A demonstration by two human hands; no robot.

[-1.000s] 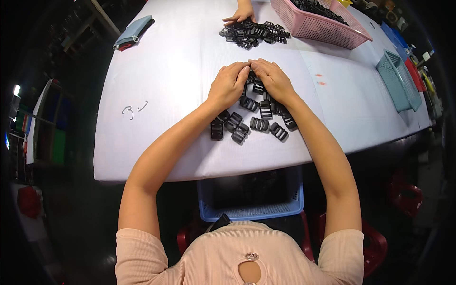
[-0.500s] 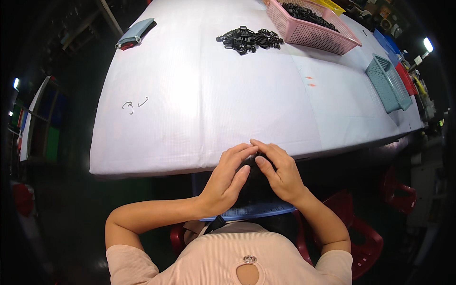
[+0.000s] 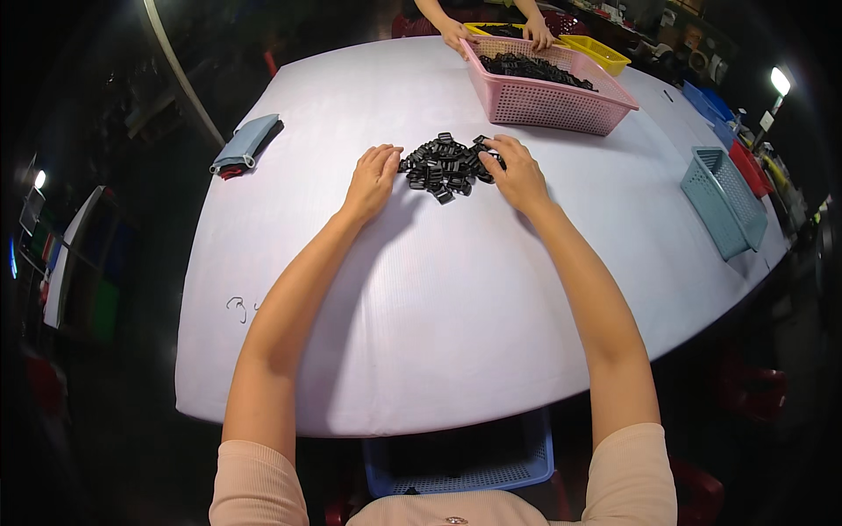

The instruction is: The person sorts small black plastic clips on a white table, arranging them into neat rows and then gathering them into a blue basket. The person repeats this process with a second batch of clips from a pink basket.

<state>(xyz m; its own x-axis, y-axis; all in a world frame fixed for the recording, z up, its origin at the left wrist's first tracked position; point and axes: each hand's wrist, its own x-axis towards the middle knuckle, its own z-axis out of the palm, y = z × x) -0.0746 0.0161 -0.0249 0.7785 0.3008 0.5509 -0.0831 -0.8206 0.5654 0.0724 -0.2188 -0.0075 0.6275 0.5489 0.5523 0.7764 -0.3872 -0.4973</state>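
Note:
A heap of small black plastic buckles (image 3: 443, 165) lies on the white-covered table (image 3: 438, 324). My left hand (image 3: 373, 182) rests at the heap's left edge, its fingers stretched out and holding nothing visible. On the opposite side, my right hand (image 3: 519, 175) cups the heap's right edge, thumb and fingers apart and touching a few buckles. Both arms reach far forward over the table.
Past the heap stands a pink basket (image 3: 561, 105) of black pieces, gripped by another person's hands (image 3: 537, 33). Yellow baskets (image 3: 596, 53) are behind it. A teal basket (image 3: 724, 206) stands right, folded cloth masks (image 3: 247, 145) left. Below the near edge is a blue basket (image 3: 491, 478).
My hands have moved from the near table edge above the blue basket out to the buckle heap, parting to its two sides. The heap is more compact. Another person's hands have appeared.

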